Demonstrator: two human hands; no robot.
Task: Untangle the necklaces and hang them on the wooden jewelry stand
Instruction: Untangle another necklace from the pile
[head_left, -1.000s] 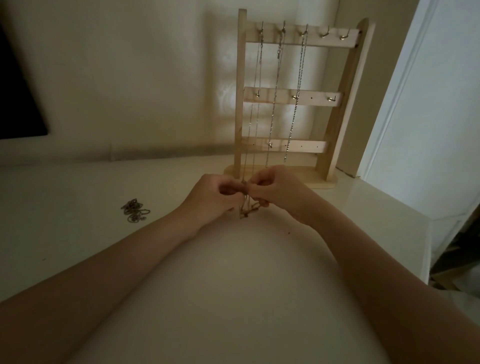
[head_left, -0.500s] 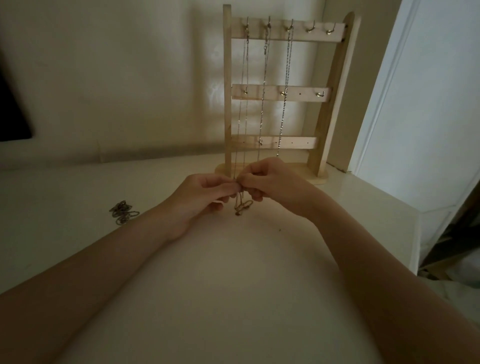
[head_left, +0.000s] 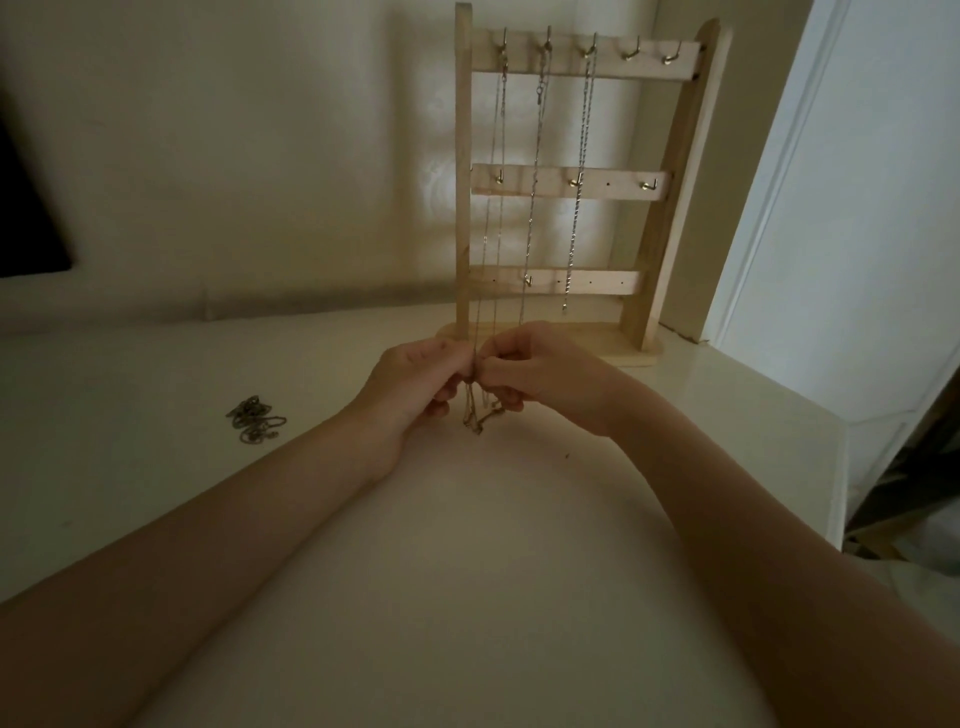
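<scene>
Head view: left hand (head_left: 415, 379) and right hand (head_left: 540, 374) pinched a knotted necklace (head_left: 480, 415) hanging from the stand (head_left: 675, 208). Untangling underway; next, probably tease loops apart. Spare tangle (head_left: 255, 420) on worktop (head_left: 467, 571).

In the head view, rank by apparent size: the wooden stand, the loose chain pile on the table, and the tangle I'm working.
1. wooden stand, by far the largest.
2. chain pile and tangle look alike; the fingers hide part of the tangle, so I won't rank them.

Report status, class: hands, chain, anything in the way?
Both hands, left and right, pinch the chain below the stand. Tangled pile waits left. Nothing in the way.
</scene>
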